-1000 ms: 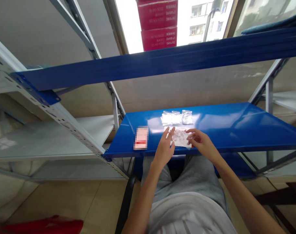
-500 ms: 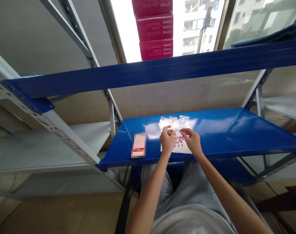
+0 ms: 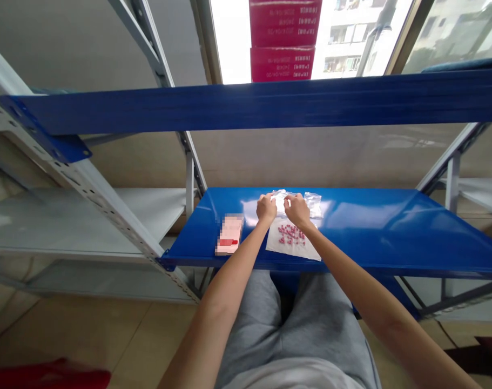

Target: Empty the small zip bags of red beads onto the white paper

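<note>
Both hands reached out over the blue table (image 3: 391,232), backs up, at the row of clear plastic bags along its far part. Left hand (image 3: 266,209): fingers curled, tips at the left edge of a bag (image 3: 281,201). Right hand (image 3: 297,209): fingers bent likewise, at that bag's right side — too small to tell whether either hand pinched the plastic or only touched it. Another clear bag (image 3: 314,204) lay just right of the right hand.

Nearer the table's front edge, a white sheet (image 3: 274,244) lay flat, small red pieces (image 3: 292,235) scattered over it, partly under the right wrist. Well left of the sheet: a pale, blurred rectangular item (image 3: 229,235) with a red band. Beyond a blue crossbeam (image 3: 246,108) — red boxes (image 3: 282,64), stacked before a window.
</note>
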